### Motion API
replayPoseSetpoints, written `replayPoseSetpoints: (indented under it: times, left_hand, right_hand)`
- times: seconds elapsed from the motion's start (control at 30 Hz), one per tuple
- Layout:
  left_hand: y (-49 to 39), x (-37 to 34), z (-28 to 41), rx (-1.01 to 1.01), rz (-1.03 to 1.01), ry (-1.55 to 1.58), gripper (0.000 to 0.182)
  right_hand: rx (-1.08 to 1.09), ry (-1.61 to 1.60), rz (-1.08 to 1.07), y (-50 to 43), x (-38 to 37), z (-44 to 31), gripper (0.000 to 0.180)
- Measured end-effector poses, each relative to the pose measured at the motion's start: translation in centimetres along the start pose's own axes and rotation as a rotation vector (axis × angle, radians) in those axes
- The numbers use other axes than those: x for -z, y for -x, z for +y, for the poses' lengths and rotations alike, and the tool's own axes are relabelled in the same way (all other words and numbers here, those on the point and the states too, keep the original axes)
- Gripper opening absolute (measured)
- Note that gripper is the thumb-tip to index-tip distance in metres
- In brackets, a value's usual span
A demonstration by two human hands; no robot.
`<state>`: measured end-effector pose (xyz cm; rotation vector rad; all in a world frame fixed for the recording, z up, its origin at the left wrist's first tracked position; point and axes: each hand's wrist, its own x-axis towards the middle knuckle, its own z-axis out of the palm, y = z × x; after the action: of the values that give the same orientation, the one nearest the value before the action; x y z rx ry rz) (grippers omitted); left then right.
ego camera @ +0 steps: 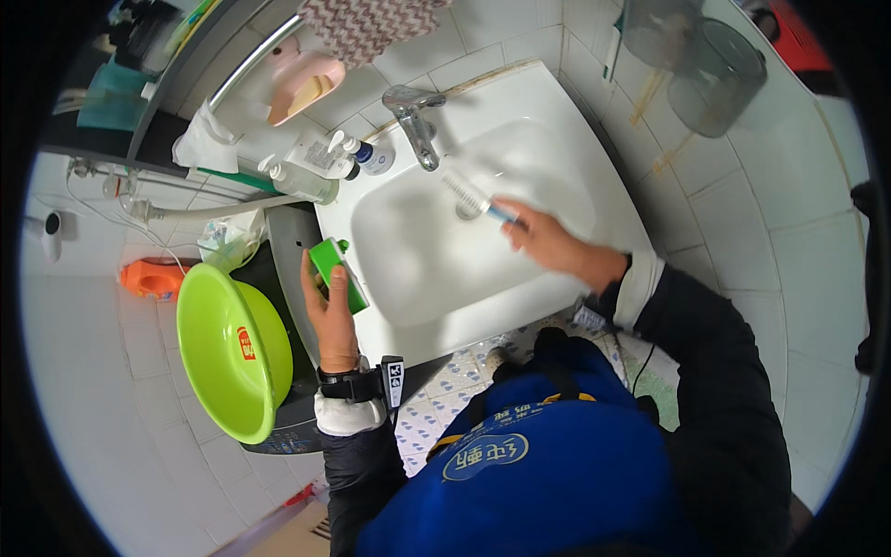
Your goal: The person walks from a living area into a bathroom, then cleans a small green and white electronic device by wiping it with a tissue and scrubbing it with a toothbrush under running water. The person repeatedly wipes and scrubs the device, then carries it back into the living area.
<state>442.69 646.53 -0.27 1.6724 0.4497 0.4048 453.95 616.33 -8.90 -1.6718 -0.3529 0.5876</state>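
My left hand [330, 320] grips a small green box-shaped object [325, 255] with a pale edge, held over the left rim of the white washbasin [411, 348]. My thumb lies across its face, and a small green knob shows at its upper end. Above the basin, my right hand [546, 244] holds the blue handle of a white-toothed brush or comb [468, 193]; motion blur hides which it is. Its toothed end points up and left, passing over the drain. The chrome faucet [418, 129] stands just beyond that end.
Two pump bottles [303, 184] [372, 157] and a white tube [321, 157] crowd the basin's back-left corner. A pink soap dish [282, 97] hangs above. Left of the basin, a lime-green plastic tub [223, 348] rests on a dark appliance [285, 438]. An orange bottle [152, 278] stands behind it.
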Motion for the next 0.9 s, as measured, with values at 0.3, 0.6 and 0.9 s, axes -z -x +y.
replayPoseSetpoints:
  times: [0.3,0.6,0.9]
  left_hand:
    - [0.1,-0.5,2.8,0.139,-0.143,0.289,0.042]
    - [0.8,-1.4,3.8,0.037,-0.124,0.074,0.041]
    - [-0.4,-1.6,2.7,0.003,-0.088,0.015,0.039]
  right_hand:
    - [0.033,-0.6,-0.181,6.6,-12.9,-6.4,0.045]
    - [0.103,-0.429,-0.119,6.1,-15.0,-6.5,0.046]
    - [0.062,-0.54,-0.037,5.0,-15.2,-6.2,0.044]
